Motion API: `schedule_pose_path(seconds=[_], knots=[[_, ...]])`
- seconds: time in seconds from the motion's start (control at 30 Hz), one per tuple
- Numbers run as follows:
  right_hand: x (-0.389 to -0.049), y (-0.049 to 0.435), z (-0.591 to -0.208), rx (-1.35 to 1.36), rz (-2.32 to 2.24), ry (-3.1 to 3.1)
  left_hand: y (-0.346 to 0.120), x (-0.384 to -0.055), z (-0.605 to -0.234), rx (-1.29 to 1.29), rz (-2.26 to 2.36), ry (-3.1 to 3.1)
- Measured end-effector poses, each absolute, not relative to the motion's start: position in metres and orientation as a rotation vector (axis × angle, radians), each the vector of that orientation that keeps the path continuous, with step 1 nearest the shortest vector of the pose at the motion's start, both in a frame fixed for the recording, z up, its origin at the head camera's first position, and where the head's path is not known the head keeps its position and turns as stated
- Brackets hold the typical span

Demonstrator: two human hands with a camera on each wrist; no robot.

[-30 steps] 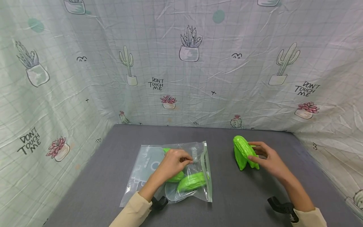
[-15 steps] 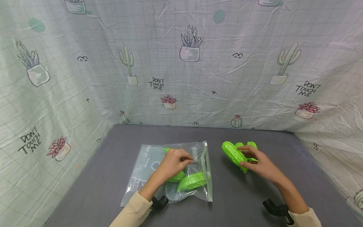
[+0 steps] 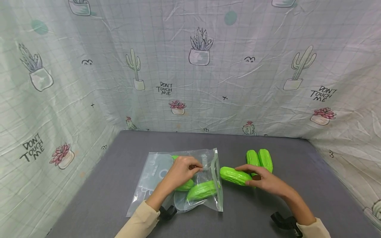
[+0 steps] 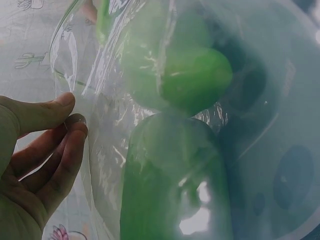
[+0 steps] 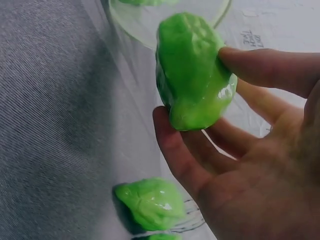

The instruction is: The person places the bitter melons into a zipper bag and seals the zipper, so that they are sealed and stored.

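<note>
A clear zip bag with a pale green seal lies on the table, its mouth facing right. My left hand pinches its upper film between thumb and fingertips, lifting it a little. Inside, a bright green ridged bitter melon lies near the mouth, with more green behind it, partly hidden by my left hand. My right hand grips another bitter melon by its near end; in the right wrist view thumb and fingers hold this melon from opposite sides. Its far end is at the bag's mouth.
Two more bitter melons, a left one and a right one, lie side by side behind my right hand on the dark grey table. A patterned cloth hangs behind and at both sides.
My right hand has lifted the bitter melon off the other two and moved it left to the bag's mouth, turning it roughly level. My left hand has kept its place.
</note>
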State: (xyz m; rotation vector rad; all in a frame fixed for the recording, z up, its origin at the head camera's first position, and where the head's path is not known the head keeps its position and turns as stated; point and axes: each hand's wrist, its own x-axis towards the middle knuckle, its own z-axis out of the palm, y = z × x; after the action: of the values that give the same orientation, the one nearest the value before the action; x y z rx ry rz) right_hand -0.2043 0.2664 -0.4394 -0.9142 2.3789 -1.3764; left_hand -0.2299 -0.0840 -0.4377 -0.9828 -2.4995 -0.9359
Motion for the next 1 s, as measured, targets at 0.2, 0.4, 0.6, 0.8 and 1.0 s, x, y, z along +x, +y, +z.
schedule_pose_path(seconds=[0.2, 0.4, 0.6, 0.8, 1.0], knots=[[-0.2036, 0.2633, -0.4428, -0.955, -1.338, 2.322, -0.0842, -0.2296, -0.4381, -0.981, -0.943, -2.494], [-0.2031, 0.2666, -0.4424, -0.997, -1.333, 2.304, -0.0839, -0.2295, -0.4374, -0.985, -0.947, -2.484], [-0.2029, 0.2699, -0.4410, -1.025, -1.313, 2.253, -0.0843, -0.2291, -0.4374, -0.984, -0.945, -2.485], [-0.2028, 0.2691, -0.4430, -1.016, -1.307, 2.168, -0.0847, -0.2284, -0.4377, -0.987, -0.936, -2.482], [-0.2015, 0.2662, -0.4446, -0.988, -1.290, 2.177, -0.0843, -0.2283, -0.4372, -0.990, -0.938, -2.482]])
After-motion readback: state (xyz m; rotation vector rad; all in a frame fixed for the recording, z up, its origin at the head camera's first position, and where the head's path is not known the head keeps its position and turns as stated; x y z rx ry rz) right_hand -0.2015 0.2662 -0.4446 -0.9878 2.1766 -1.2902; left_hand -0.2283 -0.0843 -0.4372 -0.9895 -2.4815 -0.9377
